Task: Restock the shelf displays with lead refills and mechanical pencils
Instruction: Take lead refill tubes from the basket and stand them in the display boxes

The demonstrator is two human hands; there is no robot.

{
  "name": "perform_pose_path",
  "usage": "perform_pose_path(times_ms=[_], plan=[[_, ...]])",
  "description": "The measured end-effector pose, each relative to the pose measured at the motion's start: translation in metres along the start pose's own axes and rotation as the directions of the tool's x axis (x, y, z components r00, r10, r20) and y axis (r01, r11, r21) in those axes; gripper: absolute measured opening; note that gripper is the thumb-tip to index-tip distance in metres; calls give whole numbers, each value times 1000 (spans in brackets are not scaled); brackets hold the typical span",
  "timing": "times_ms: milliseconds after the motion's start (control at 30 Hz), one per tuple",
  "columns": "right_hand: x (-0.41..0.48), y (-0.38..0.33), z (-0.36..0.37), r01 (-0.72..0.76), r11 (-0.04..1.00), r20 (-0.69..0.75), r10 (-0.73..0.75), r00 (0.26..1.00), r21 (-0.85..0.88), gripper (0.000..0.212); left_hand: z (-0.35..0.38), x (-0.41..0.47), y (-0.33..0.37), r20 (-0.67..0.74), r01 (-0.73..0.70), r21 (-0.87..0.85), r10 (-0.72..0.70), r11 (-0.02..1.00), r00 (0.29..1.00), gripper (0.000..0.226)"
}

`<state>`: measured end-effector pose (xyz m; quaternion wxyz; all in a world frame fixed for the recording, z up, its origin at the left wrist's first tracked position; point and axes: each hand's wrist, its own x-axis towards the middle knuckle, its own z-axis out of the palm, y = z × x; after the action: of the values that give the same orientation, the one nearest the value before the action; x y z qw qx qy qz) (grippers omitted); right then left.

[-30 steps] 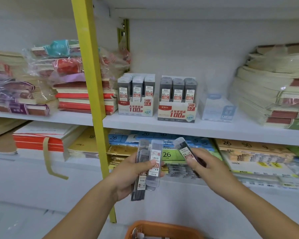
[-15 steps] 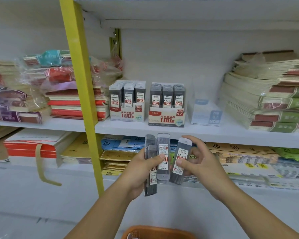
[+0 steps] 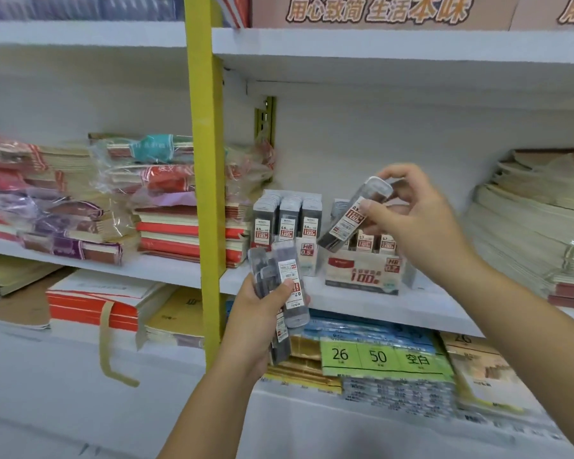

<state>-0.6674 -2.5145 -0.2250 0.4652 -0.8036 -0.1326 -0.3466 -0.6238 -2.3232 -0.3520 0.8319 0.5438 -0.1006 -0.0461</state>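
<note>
My right hand [image 3: 418, 223] pinches one grey lead refill case [image 3: 352, 217], tilted, just above the HB 0.7 display box [image 3: 362, 273] on the middle shelf. To the left of that box stands the HB 0.5 display box [image 3: 307, 256], with refill cases upright in its rows. My left hand [image 3: 256, 323] grips a bundle of several refill cases [image 3: 279, 293] in front of the shelf edge, below the 0.5 box.
A yellow upright post [image 3: 207, 193] divides the shelving. Wrapped notebook stacks [image 3: 153, 193] lie left of the boxes, and a tall pile of exercise books [image 3: 537, 226] lies to the right. Paper packs with a green 26/50 label [image 3: 378, 356] fill the lower shelf.
My right hand has lifted one refill case away from the bundle, up and right to above the 0.7 box. The left hand rose slightly with the rest. The view moved closer to the shelf.
</note>
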Motion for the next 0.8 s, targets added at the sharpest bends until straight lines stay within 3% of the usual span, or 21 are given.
perform_pose_path(times_ms=[200,533,700,800], plan=[[56,0,50,135,924,136,-91,986,-357,28,-21,12,12,-64,-24,-85,19,996,998,21],[72,25,87,83,879,314,78,946,-469,33,-39,19,18,-50,-36,-77,32,996,998,16],[69,30,96,276,646,339,-28,940,-712,36,-43,16,19,-27,-36,-85,34,996,999,17],[61,28,94,270,607,310,-41,950,-747,44,-43,12,22,-10,-27,-112,26,993,1000,20]])
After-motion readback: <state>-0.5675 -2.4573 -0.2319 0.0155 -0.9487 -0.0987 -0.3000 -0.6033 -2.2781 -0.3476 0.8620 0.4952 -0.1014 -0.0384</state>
